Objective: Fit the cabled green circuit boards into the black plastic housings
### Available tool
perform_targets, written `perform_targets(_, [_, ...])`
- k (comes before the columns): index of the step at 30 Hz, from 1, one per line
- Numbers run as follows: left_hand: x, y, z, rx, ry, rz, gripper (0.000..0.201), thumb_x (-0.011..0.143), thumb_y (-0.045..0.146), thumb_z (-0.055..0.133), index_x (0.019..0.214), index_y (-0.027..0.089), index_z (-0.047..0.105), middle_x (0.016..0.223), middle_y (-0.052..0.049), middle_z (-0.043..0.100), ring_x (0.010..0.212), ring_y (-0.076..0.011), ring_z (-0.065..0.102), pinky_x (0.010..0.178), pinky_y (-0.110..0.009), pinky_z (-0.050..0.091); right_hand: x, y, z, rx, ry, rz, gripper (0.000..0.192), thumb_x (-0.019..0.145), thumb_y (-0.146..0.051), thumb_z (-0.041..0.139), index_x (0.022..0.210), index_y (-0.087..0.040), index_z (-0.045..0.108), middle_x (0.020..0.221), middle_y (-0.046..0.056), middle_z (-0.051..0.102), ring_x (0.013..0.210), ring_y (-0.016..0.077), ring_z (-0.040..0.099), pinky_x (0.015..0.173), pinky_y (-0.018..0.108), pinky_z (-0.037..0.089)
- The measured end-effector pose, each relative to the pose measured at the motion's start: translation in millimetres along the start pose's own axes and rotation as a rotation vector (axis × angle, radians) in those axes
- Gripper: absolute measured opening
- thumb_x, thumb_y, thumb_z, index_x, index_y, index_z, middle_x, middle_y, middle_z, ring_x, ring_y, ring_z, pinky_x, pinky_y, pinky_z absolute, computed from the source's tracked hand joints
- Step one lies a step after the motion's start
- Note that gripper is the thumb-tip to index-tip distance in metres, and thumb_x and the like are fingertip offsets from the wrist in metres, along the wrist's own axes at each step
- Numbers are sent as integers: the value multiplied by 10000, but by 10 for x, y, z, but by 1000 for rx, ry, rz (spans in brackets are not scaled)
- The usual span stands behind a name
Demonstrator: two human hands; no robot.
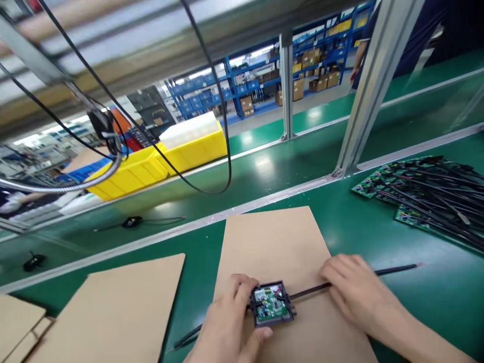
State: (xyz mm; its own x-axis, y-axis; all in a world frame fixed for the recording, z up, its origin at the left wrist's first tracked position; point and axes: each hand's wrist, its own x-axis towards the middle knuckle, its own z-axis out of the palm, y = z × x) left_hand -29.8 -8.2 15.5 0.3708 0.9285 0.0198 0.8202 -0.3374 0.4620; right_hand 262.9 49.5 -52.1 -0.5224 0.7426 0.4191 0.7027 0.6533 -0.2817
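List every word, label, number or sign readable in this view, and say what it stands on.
None can be read.
Circuit board in the black housing between the left hand and right hand: any markings too small.
Pile of circuit boards with cables: print too small.
Cardboard boxes on the blue shelves: labels blurred.
Yellow bins: no lettering visible.
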Motion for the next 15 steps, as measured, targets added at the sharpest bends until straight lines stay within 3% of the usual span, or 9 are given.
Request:
perform_targets(2, [236, -122, -362, 106, 49, 5, 469, 868, 340, 555, 1303, 224, 428, 1226, -115, 523, 937, -229, 634, 768, -359, 565, 30, 221, -65, -169, 188, 136, 243, 872, -106, 411, 946, -195, 624, 957, 102, 613, 899, 282, 518, 743, 411, 337])
perform_targets(5, [830, -412, -936, 370, 171, -28, 473, 898, 357, 557, 1325, 188, 445, 1286, -119, 510, 1124, -256, 567, 942, -392, 496, 49, 423, -145, -356, 418, 338, 273, 924, -263, 444, 1139, -186, 594, 1159, 158, 568, 1026, 372, 485, 772, 473, 360])
perform_targets(8, [1440, -753, -1279, 464, 227, -92, 464, 920, 308, 585, 1348, 184, 455, 1334, -119, 506, 1218, -279, 506, 1019, -478, 428, 26, 438, -98, -390, 436, 366, 326, 922, -321, 455, 1191, -173, 565, 1232, 181, 513, 1063, 408, 455, 765, 498, 389])
perform_targets(11, [1758, -1033, -1263, 538, 231, -170, 379, 936, 340, 595, 1274, 181, 531, 1309, -104, 536, 1135, -269, 564, 940, -501, 483, -11, 406, 46, -365, 366, 301, 331, 899, -308, 473, 1196, -188, 554, 1248, 177, 490, 1052, 396, 458, 759, 506, 413])
perform_targets(15, [1642, -1263, -956, 588, 183, -216, 348, 938, 338, 595, 1244, 176, 552, 1279, -100, 557, 1091, -250, 589, 908, -471, 510, -56, 444, 181, -322, 331, 188, 317, 865, -287, 506, 1169, -211, 559, 1219, 167, 499, 1032, 378, 481, 778, 526, 429])
